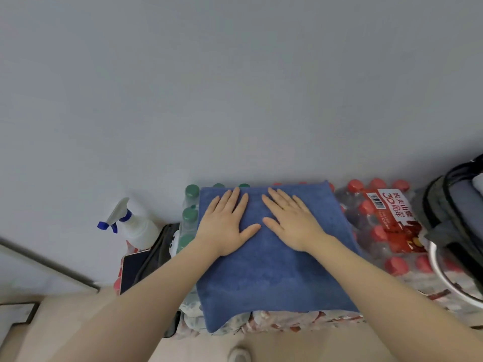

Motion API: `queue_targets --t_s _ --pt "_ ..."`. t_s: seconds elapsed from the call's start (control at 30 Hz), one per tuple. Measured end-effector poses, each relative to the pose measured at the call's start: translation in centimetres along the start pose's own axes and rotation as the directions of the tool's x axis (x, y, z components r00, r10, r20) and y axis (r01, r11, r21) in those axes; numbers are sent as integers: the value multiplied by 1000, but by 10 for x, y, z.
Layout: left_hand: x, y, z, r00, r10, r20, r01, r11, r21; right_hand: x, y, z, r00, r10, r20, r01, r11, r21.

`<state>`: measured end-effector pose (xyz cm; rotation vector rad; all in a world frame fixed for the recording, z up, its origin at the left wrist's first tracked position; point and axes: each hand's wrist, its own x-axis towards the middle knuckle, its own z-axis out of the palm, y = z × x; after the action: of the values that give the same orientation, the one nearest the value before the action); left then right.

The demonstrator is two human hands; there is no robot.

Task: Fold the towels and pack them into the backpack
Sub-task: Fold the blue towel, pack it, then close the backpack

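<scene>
Two hands lie flat on a blue towel (274, 270), palms down and fingers spread; the left hand (227, 226) rests on its far left part and the right hand (290, 226) just beside it, thumbs nearly meeting; neither grip is clenched, both released and grasping nothing. The towel is spread over shrink-wrapped packs of bottles that serve as the surface; its near edge hangs a little over the front of the packs. Most of what lies under the towel is hidden; only green caps (192, 192) show along its left and far edge, and red caps (397, 265) on the pack to its right, where a red label (392, 212) with a barcode carries print too small to read fully. The backpack (454, 212) stands at the right edge, cut off by the frame; its top is open, and something pale shows inside, hard to make out. A curved metal rim (444, 275) below it is also cut off, and I cannot tell what it belongs to. Left of the packs stands a white spray bottle (136, 228) with a blue nozzle, with a dark flat thing (133, 267) and a black bag (162, 246) before it, both partly hidden by the left forearm. Behind all is a plain grey wall (235, 87); the floor (65, 322) is beige, and the tip of a shoe (239, 355) shows at the bottom edge.
</scene>
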<state>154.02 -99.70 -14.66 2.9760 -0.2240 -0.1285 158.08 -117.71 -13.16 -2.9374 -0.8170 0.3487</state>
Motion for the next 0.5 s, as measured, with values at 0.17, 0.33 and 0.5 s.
queue_targets --t_s 0.17,0.33,0.5 --pt "-16 -14 -2 994 -110 -1 110 994 -8 -28 42 2 983 184 -1 -184 983 -26" --pt "-35 -19 -9 981 -195 -10 195 979 57 -58 72 2 924 382 -24 -383 924 -12" --pt "-75 8 -15 989 -75 -124 91 988 123 -97 47 7 935 302 -184 -315 948 -42"
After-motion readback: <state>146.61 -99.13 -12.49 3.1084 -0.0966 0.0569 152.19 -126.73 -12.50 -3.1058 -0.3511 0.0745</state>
